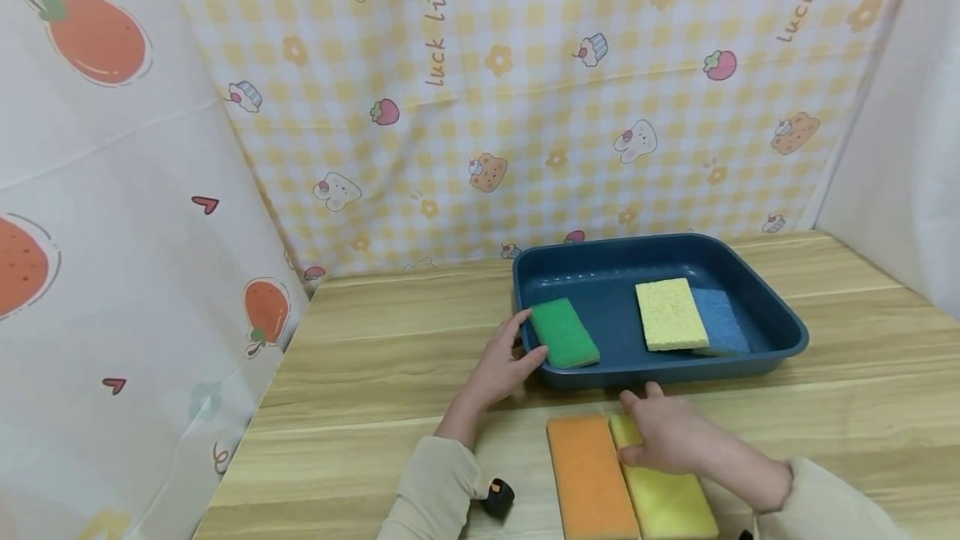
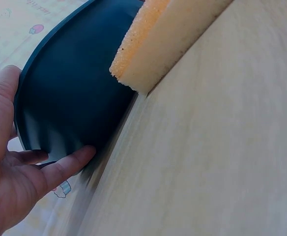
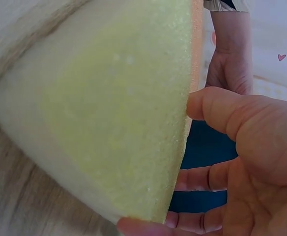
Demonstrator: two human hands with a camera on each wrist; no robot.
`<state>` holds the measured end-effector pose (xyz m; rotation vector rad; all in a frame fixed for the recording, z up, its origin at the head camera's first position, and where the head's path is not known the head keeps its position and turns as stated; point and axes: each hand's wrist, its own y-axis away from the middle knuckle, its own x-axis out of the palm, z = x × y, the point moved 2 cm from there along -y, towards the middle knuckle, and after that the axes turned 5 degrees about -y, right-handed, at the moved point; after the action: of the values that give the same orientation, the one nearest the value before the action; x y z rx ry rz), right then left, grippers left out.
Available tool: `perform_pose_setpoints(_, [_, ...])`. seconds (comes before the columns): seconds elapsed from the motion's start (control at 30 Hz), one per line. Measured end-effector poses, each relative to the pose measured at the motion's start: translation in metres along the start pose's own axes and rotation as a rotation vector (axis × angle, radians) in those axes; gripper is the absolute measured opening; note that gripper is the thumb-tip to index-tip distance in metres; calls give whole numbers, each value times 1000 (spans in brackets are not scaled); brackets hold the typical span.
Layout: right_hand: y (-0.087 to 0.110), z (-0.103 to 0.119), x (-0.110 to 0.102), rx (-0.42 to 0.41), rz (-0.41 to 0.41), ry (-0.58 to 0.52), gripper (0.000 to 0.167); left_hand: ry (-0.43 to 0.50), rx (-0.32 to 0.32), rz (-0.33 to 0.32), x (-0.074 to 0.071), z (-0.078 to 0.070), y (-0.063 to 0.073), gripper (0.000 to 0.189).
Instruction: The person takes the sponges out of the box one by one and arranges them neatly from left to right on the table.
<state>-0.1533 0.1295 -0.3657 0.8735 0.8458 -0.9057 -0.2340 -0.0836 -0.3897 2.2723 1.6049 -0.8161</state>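
Note:
My left hand (image 1: pixel 504 362) reaches over the left rim of a dark blue tray (image 1: pixel 660 372), its thumb and index fingertips right at the edge of a green sponge (image 1: pixel 565 333) inside. Lower fingers lie spread against the tray's outer wall (image 2: pixel 60 98) in the left wrist view. On the table, my right hand (image 1: pixel 671 433) grips the far end of a yellow sponge (image 1: pixel 666 502). Its thumb (image 3: pixel 212 105) presses one side edge and a fingertip shows at the opposite edge. An orange sponge (image 1: pixel 592 477) lies alongside, to the left.
Inside the tray, a pale yellow sponge (image 1: pixel 671 315) partly overlaps a blue sponge (image 1: pixel 720 319) on the right. Both rest on a wooden table (image 1: pixel 375 357). A small black item (image 1: pixel 497 498) is at the left cuff. A patterned cloth (image 1: pixel 480 132) hangs behind the tray.

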Motion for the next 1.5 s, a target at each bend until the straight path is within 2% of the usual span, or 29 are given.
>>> perform_pose_setpoints(0.77, [4,-1,-2,-9,-17,-32,79,12,-4,3,0,-1,2,63])
perform_pose_setpoints(0.97, [4,-2,-7,-4,1,-24,68,17,-5,4,0,0,1,62])
perform_pose_setpoints(1.17, [5,2,-20,-27,-14,34,55,18,-8,5,0,0,2,62])
perform_pose_setpoints(1.33, [5,9,-37,-95,-45,95,33,26,-5,3,0,0,2,62])
perform_pose_setpoints(1.4, [4,12,-45,-134,-55,89,32,28,-6,2,0,0,2,62])
perform_pose_setpoints(1.5, [1,17,-59,-141,-54,55,34,31,-9,2,0,0,2,62])
